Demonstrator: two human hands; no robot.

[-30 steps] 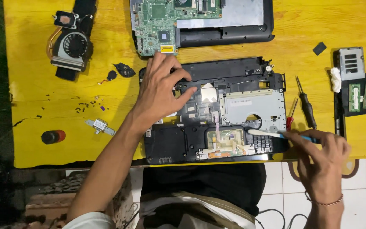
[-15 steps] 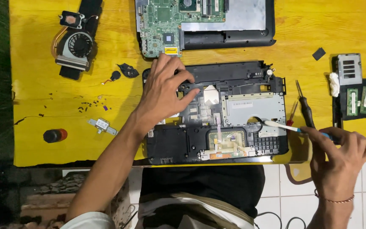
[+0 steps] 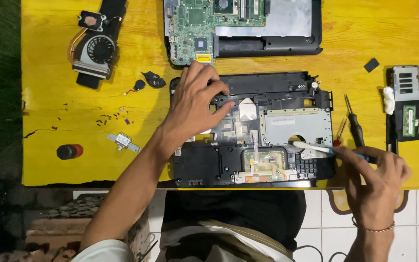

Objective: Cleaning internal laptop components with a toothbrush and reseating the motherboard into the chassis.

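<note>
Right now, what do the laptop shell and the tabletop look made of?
Shell: matte black plastic, seemingly, with a dull silver plate, likely metal, set inside. Tabletop: probably wood painted glossy yellow; a dark crack and chipped edge show at its left.

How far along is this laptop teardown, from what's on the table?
Well along. Already out on the yellow table: the green circuit board, the fan with its copper pipe and two memory sticks. In hand: the left hand presses on the open laptop shell while the right hand works a slim white-tipped tool against its metal plate. That plate and the touchpad parts remain inside.
</note>
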